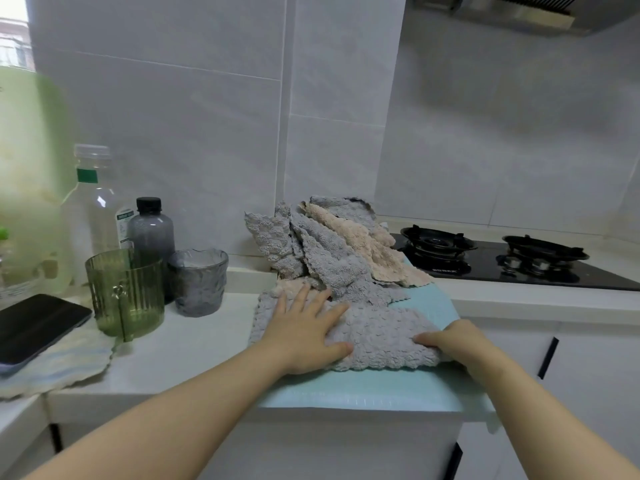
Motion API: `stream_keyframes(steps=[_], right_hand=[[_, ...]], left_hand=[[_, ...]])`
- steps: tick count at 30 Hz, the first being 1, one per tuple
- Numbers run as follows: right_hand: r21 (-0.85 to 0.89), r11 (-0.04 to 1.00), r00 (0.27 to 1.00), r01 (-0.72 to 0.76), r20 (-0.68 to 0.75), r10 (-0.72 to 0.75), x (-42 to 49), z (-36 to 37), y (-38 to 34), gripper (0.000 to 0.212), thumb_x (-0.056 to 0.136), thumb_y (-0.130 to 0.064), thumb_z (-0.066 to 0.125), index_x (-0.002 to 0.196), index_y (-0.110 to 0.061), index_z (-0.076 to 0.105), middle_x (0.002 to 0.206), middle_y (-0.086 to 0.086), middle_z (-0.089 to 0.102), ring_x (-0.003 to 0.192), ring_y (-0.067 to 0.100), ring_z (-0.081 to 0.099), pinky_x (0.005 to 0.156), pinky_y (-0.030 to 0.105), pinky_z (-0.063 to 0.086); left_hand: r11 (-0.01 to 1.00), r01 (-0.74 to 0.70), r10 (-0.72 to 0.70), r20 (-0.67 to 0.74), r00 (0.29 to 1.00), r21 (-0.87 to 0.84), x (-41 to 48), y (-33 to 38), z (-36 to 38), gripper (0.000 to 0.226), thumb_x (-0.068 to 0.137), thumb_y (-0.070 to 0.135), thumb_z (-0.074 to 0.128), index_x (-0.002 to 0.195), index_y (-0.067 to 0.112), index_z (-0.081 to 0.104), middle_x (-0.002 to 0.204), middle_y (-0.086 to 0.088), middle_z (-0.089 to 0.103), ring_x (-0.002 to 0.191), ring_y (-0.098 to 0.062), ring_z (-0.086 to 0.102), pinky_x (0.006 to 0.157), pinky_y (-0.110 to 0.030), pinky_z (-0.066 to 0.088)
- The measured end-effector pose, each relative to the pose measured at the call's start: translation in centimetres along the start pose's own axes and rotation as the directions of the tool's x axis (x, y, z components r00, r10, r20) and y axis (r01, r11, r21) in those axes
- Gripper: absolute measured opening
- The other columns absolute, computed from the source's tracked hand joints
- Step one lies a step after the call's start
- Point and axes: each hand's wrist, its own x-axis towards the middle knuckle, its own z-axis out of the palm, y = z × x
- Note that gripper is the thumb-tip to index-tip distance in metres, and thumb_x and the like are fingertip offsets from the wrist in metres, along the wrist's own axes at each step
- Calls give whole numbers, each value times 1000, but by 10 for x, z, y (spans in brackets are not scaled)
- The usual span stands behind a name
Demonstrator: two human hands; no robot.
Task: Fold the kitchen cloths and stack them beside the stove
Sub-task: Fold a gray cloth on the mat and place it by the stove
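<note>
- Left hand [304,329]: fingers straight and spread, palm pressed flat on the left half of the cloth [381,336]. It pins the cloth and grips nothing.
- Right hand [450,344]: thumb on top of the cloth's right edge, fingers curled beneath it. The edge is pinched and slightly bunched in the grip.
- Cloth: grey and fluffy, lying on the mat [363,393] near the front of the surface [194,344]. Its long axis runs left to right, from one hand to the other.
- Governing relation: the free end is on the right, in the right hand, and the anchored end is on the left. The fold therefore probably carries the right edge leftward, over the cloth and toward the left hand, which would have to give way or slide out.
- Pile [332,251]: unfolded grey and beige cloths, heaped just behind the cloth and touching its far edge. They lean against the wall.
- Stove [485,261]: to the right of the pile, nearer the right hand. No folded stack is visible beside it, so the task appears to be at an early stage.
- Left of the mat: green cup [124,292], grey cup [199,282], dark bottle [150,233], clear bottle [93,202], and a phone [34,323] lying on a striped cloth [69,368].
</note>
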Motion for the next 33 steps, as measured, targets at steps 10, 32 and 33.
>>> stream_keyframes(steps=[10,32,33], right_hand=[[240,965,994,108,-34,-103,-13,-1,-32,24,81,-1,61,65,-7,43,56,7,36,44,17,29,37,17,21],[510,764,892,395,-15,-452,-46,86,-113,16,92,-20,54,84,-15,66,72,2,60,61,16,51,60,29,41],[430,793,894,432,-87,-439,-41,85,-107,17,91,-19,55,78,-19,65,74,2,62,63,16,52,63,31,42]], left_hand=[[986,-40,12,-172,985,-161,-11,-19,-9,53,96,52,26,146,37,17,156,7,17,145,-18,9,115,-47,12],[387,13,-295,-111,949,-922,-26,-85,14,57,62,79,50,106,47,64,122,14,62,116,-9,53,107,-36,38],[421,29,-296,-107,949,-907,-26,-84,13,46,68,70,57,100,40,68,116,15,65,113,-8,55,105,-33,39]])
